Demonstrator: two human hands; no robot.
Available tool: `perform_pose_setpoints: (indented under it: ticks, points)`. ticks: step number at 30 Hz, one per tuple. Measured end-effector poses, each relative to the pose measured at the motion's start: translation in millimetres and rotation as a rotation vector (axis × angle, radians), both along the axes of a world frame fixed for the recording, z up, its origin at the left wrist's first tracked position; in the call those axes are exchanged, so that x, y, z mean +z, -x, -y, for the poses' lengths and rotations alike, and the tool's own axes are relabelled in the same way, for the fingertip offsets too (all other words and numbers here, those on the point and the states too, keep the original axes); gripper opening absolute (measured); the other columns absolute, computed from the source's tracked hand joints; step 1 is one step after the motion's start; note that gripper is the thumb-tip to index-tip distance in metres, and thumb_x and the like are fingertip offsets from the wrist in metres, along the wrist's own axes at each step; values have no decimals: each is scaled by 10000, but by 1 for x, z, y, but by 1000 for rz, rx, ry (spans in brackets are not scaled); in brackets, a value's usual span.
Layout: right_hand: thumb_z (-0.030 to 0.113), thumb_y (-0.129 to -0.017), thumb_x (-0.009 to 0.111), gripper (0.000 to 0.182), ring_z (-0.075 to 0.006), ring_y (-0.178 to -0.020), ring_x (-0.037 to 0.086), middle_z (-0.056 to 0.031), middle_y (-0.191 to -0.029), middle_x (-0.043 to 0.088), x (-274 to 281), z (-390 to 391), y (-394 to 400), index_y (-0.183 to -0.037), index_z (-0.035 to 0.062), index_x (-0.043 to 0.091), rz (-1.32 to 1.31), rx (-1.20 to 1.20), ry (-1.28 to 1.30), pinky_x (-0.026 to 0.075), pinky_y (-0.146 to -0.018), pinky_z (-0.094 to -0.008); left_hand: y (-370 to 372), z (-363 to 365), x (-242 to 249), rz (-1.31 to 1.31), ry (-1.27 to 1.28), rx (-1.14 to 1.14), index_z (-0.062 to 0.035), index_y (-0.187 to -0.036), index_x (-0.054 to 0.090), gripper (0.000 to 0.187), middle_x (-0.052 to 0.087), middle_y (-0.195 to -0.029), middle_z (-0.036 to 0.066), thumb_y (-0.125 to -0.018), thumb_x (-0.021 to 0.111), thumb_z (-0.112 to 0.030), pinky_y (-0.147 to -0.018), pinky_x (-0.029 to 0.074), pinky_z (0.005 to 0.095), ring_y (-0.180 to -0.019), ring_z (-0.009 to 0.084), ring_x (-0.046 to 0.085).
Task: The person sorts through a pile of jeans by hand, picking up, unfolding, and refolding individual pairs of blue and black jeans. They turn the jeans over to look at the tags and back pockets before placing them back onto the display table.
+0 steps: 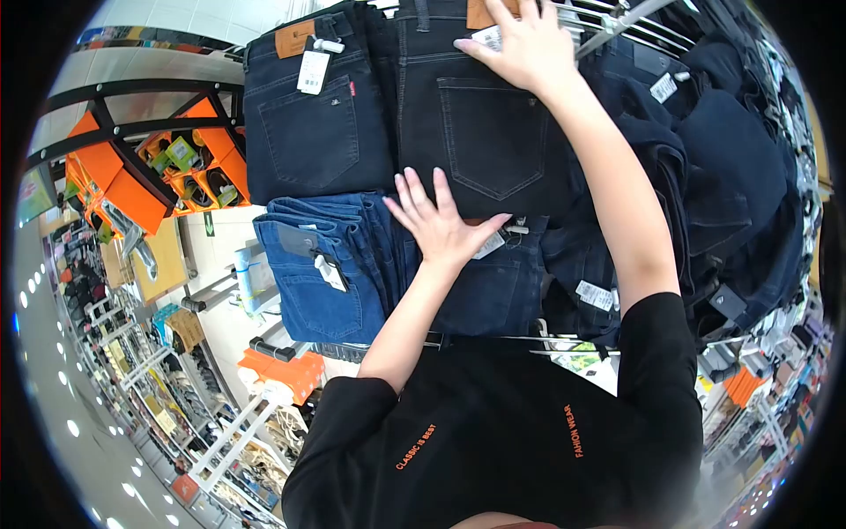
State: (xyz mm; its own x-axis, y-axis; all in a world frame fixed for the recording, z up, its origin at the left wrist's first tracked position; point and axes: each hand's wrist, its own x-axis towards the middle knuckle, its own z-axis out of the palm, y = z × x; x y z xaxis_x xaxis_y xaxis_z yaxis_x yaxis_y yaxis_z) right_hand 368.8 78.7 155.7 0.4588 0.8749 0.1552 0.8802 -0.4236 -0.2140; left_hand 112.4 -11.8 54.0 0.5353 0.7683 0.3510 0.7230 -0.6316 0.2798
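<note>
A folded pair of black jeans (493,132) lies in front of me with its back pocket facing up. My left hand (441,225) rests at its lower edge, fingers spread and thumb out to the right. Under that hand is a pair of dark blue jeans (493,286), partly hidden by it. At the top edge of the black jeans, my right hand (533,53) lies with fingers apart, next to a brown waistband patch (481,15) and a white tag. Both hands look flat on the cloth, gripping nothing.
Left of the black jeans lie a dark stack of jeans (308,123) and a blue stack (322,273), both tagged. Rumpled dark jeans (705,176) pile up on the right. A metal rack rail (626,26) runs behind. Orange boxes (123,181) stand on a black shelf at far left.
</note>
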Motion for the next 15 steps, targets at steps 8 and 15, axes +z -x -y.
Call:
perform_pose_setpoints:
  ticks: [8,15]
  points:
    - [688,-763,641,898,-461,-1239,467,-228,-1491,400,-25,-37,-22,-1484,200,421,116,15,-55,402,-1034,-541,-23,-34,-32,71,7,42,-58,-1506,274,1318,163,-1528,357,-516,755,-783,-1086,132,711,-1419,503,189]
    - [762,-786,538,899,-460,-1287,431,-193,-1530,363,-2,-48,-17,-1486,210,422,11,1,132,364,-1060,-573,-25,-36,-7,-67,96,74,-39,-1536,208,1377,114,-1542,375,-509,782,-755,-1075,130,732,-1436,503,162]
